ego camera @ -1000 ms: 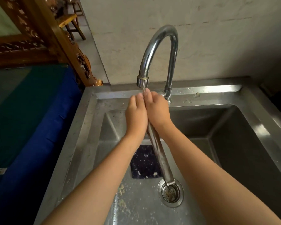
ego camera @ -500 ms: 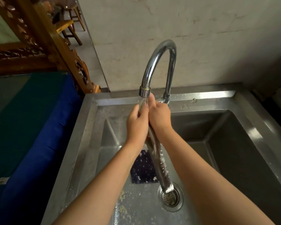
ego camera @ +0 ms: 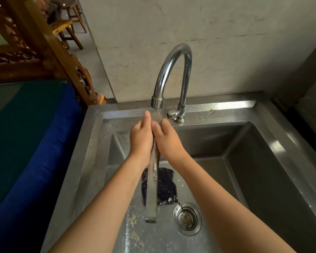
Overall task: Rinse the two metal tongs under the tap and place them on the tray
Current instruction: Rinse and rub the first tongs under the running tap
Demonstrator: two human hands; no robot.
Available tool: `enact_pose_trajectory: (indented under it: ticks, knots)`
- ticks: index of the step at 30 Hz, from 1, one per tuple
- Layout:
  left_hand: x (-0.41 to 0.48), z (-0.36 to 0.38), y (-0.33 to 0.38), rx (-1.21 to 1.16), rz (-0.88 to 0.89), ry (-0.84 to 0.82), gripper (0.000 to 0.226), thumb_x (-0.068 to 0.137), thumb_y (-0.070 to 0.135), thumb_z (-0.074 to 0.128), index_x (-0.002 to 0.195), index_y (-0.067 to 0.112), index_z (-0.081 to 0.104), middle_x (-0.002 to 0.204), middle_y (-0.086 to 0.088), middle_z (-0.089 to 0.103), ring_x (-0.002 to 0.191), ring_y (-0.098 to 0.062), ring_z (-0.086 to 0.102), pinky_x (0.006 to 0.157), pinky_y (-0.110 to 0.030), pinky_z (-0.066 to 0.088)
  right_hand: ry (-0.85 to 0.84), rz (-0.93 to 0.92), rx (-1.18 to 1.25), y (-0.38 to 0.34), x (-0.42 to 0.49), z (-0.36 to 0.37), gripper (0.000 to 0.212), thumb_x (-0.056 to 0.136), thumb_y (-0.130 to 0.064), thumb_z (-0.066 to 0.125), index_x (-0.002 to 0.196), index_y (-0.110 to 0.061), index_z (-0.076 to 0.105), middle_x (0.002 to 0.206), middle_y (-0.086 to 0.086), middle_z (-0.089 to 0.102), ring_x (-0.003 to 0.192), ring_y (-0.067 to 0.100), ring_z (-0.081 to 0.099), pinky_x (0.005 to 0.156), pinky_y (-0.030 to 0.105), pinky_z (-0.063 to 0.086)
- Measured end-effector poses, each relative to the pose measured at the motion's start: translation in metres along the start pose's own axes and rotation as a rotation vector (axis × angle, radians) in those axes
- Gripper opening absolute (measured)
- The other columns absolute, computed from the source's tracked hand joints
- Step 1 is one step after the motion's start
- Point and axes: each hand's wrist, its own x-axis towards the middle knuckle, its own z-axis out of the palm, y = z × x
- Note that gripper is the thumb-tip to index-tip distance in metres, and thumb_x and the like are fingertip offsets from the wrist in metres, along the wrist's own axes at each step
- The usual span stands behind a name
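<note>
One pair of metal tongs hangs nearly straight down over the sink basin. Its top end is clasped between my two hands right under the tap spout. My left hand holds it from the left, with one finger pointing up. From the right, my right hand closes against it. A thin stream of water runs onto the top of the tongs and my fingers. I see no second pair of tongs and no tray.
A dark purple cloth lies on the basin floor behind the tongs, beside the round drain strainer. Food scraps and water cover the near basin floor. A blue-draped surface borders the sink on the left, with carved wooden furniture behind it.
The lower end of the tongs has swung left, from over the drain to hanging straight down. My hands have dropped slightly below the spout, still clasped on the top end.
</note>
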Motion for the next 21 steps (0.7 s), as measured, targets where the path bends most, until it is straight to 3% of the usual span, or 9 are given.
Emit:
enact_pose_trajectory:
  ticks: [2, 6, 8, 10, 14, 18, 21]
  knots:
    - [0.003, -0.001, 0.006, 0.038, 0.022, -0.026, 0.047, 0.092, 0.053, 0.04, 0.072, 0.016, 0.063, 0.067, 0.0, 0.063, 0.068, -0.013, 0.064, 0.063, -0.028, 0.052, 0.012, 0.012, 0.069, 0.003, -0.005, 0.003, 0.026, 0.096, -0.027, 0.045, 0.076, -0.012, 0.036, 0.067, 0.005, 0.038, 0.062, 0.019, 0.036, 0.059, 0.035, 0.035]
    - [-0.012, 0.003, 0.003, 0.062, 0.114, -0.083, 0.033, 0.094, 0.047, 0.04, 0.075, 0.035, 0.065, 0.069, 0.01, 0.071, 0.069, 0.0, 0.067, 0.057, -0.016, 0.052, 0.269, 0.118, 0.116, -0.005, 0.007, 0.001, 0.046, 0.093, -0.041, 0.047, 0.057, -0.012, 0.045, 0.051, 0.001, 0.043, 0.052, 0.016, 0.041, 0.055, 0.033, 0.037]
    - [-0.02, 0.002, -0.001, 0.09, 0.153, -0.082, 0.032, 0.094, 0.045, 0.041, 0.074, 0.036, 0.064, 0.077, 0.004, 0.072, 0.075, -0.003, 0.067, 0.064, -0.02, 0.052, 0.26, 0.2, 0.179, -0.011, 0.018, -0.002, 0.05, 0.094, -0.039, 0.044, 0.051, -0.014, 0.04, 0.049, 0.0, 0.04, 0.051, 0.017, 0.039, 0.059, 0.035, 0.038]
    - [-0.023, 0.001, 0.0, 0.094, 0.158, -0.071, 0.035, 0.094, 0.045, 0.041, 0.071, 0.033, 0.063, 0.079, -0.007, 0.072, 0.073, -0.012, 0.068, 0.067, -0.028, 0.053, 0.212, 0.142, 0.099, -0.016, 0.021, -0.002, 0.045, 0.096, -0.033, 0.041, 0.055, -0.013, 0.041, 0.053, -0.001, 0.042, 0.052, 0.016, 0.04, 0.065, 0.036, 0.039]
    - [-0.008, 0.006, 0.018, 0.016, 0.101, 0.003, 0.035, 0.095, 0.04, 0.044, 0.068, 0.029, 0.065, 0.071, 0.003, 0.07, 0.073, -0.012, 0.068, 0.071, -0.031, 0.054, 0.264, -0.008, -0.043, -0.014, 0.005, 0.003, 0.043, 0.096, -0.037, 0.042, 0.076, 0.0, 0.055, 0.064, 0.003, 0.055, 0.064, 0.02, 0.052, 0.063, 0.034, 0.042]
    - [-0.002, 0.011, 0.024, 0.017, 0.062, -0.005, 0.035, 0.095, 0.036, 0.044, 0.067, 0.026, 0.063, 0.072, -0.001, 0.066, 0.071, -0.016, 0.062, 0.079, -0.045, 0.053, 0.189, 0.033, -0.029, -0.01, 0.004, -0.009, 0.046, 0.093, -0.041, 0.047, 0.065, -0.004, 0.049, 0.054, 0.004, 0.046, 0.052, 0.016, 0.041, 0.05, 0.028, 0.035]
    - [-0.017, 0.016, 0.017, 0.082, 0.063, -0.089, 0.037, 0.092, 0.048, 0.043, 0.069, 0.03, 0.064, 0.078, -0.007, 0.072, 0.075, -0.021, 0.069, 0.078, -0.046, 0.055, 0.21, 0.083, 0.099, -0.02, 0.021, -0.019, 0.04, 0.095, -0.034, 0.046, 0.067, -0.006, 0.051, 0.059, 0.009, 0.047, 0.061, 0.022, 0.045, 0.061, 0.037, 0.041]
